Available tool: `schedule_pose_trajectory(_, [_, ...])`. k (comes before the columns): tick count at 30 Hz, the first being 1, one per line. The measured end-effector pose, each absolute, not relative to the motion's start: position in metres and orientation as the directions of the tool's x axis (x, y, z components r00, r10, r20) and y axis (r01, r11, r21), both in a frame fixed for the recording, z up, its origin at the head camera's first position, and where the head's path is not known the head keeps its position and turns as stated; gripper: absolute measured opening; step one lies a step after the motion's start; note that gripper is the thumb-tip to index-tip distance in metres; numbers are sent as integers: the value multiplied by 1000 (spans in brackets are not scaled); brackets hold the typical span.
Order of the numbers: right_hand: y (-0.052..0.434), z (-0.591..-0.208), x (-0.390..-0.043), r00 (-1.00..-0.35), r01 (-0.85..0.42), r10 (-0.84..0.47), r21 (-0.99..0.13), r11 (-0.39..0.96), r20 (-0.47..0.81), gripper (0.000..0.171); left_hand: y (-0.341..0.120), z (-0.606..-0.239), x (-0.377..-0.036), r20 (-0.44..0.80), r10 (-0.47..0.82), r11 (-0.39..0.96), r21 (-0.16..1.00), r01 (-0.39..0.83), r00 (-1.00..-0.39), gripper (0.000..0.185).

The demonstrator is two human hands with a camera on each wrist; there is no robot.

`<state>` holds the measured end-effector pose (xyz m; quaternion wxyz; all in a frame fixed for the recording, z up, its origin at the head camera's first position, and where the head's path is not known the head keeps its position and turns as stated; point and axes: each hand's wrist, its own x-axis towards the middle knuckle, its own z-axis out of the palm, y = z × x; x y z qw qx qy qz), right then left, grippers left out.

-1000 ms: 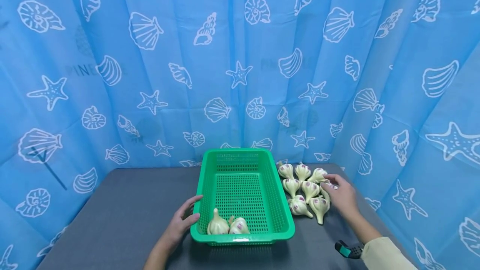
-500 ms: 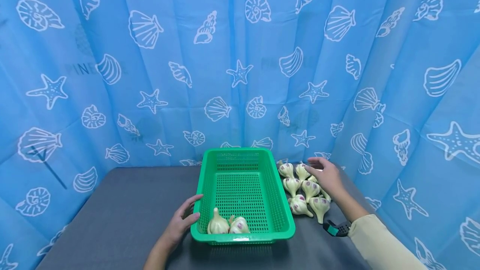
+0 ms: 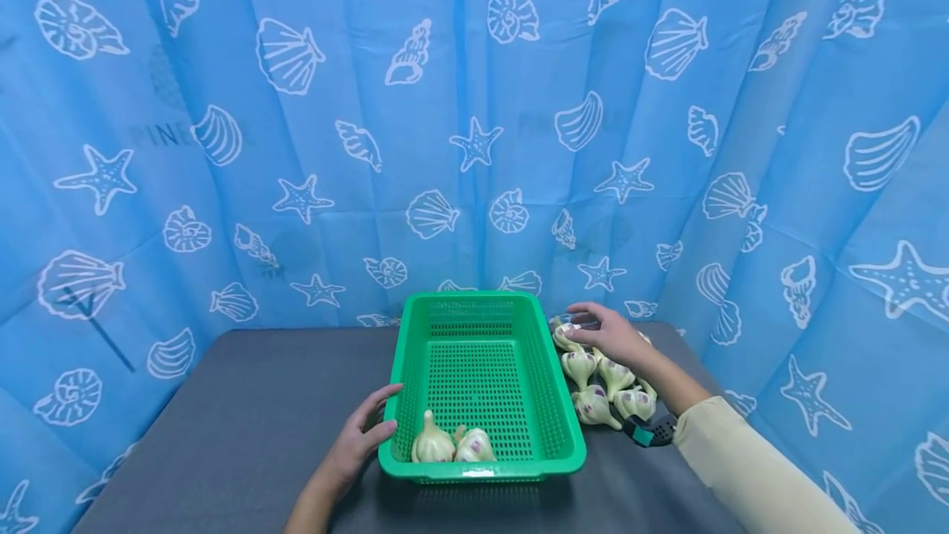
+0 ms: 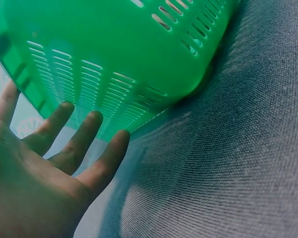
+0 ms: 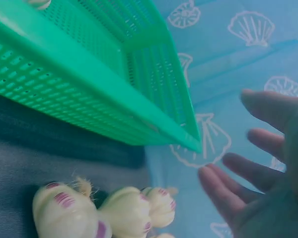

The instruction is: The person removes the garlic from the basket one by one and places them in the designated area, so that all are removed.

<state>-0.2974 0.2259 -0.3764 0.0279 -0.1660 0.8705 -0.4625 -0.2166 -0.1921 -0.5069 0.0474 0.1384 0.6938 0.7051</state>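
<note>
My left hand (image 3: 357, 442) is at the left rim of a green plastic basket (image 3: 482, 377). In the left wrist view its fingers (image 4: 82, 139) lie fairly straight along the slotted outer wall. Inside the basket, by its front wall, are two garlic bulbs, one upright (image 3: 432, 442) and one tilted (image 3: 474, 445). My right hand (image 3: 614, 338) hovers over the back of a garlic group right of the basket, fingers spread. Its fingertips overlap the back left bulb (image 3: 565, 336) in the head view. The right wrist view shows nothing between the fingers (image 5: 228, 191).
More garlic bulbs, several in rows (image 3: 593, 406), lie close to the basket's right wall, partly covered by my right forearm. A black and teal strap (image 3: 647, 431) is around my right wrist. Blue shell-print curtains (image 3: 474, 105) enclose the grey table (image 3: 245, 435).
My right hand has moved left and away from me across the garlic, from the right side of the group to its back left bulb. The left hand and basket hold their place.
</note>
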Motion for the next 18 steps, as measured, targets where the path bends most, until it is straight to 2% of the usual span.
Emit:
schedule_pose_trajectory(9, [208, -363, -302, -825, -303, -564, -816, 493, -34, 63, -192, -505, -215, 140, 260, -26, 990, 138, -955, 52])
schedule_pose_trajectory(18, [184, -356, -303, -727, -266, -672, -844, 466, -141, 62, -192, -503, -214, 142, 281, -24, 990, 141, -949, 52])
